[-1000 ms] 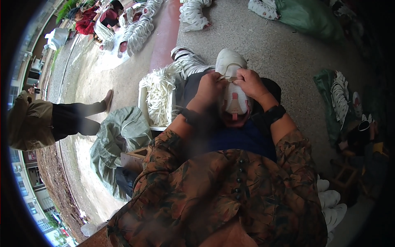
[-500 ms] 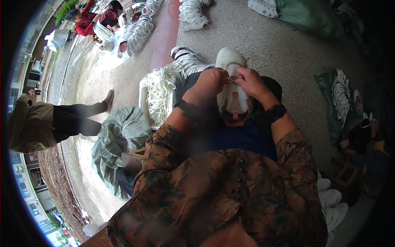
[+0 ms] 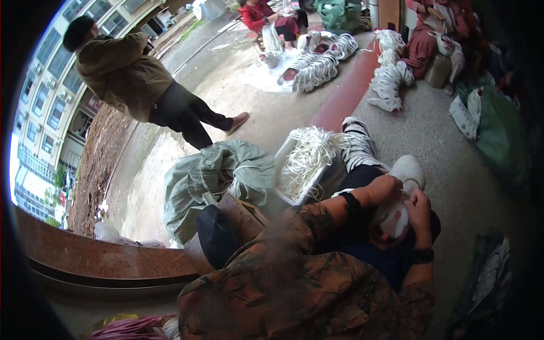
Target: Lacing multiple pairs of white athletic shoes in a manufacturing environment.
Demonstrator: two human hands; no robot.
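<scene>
tub (landmark): white tub (image 3: 290,197), heaped with pale laces (image 3: 306,157); strands reach over its far right side.
shoe: white shoe (image 3: 407,170) with pinkish parts, right of the tub, lying on the person's lap, toe pointing away.
left hand: hand (image 3: 385,190) right of the tub, over the middle of the shoe; fingers curled in, narrow. cannot tell whether a lace is pinched there.
right hand: hand (image 3: 419,212) farther right of the tub, at the shoe's right side; fingers bent, tips near the left hand. grip on a lace too small to tell.
wrists: a dark band on each.
shoe bundle: striped bundle (image 3: 356,144), just beside the tub, on its far right.
sack: pale green sack (image 3: 218,181), just left of the tub.
box: wooden box (image 3: 241,218), on the tub's near left.
standing person: person in brown jacket (image 3: 127,71), well left of the tub.
seated person: person in red (image 3: 255,20), well beyond the tub, near white shoe bundles (image 3: 316,72).
</scene>
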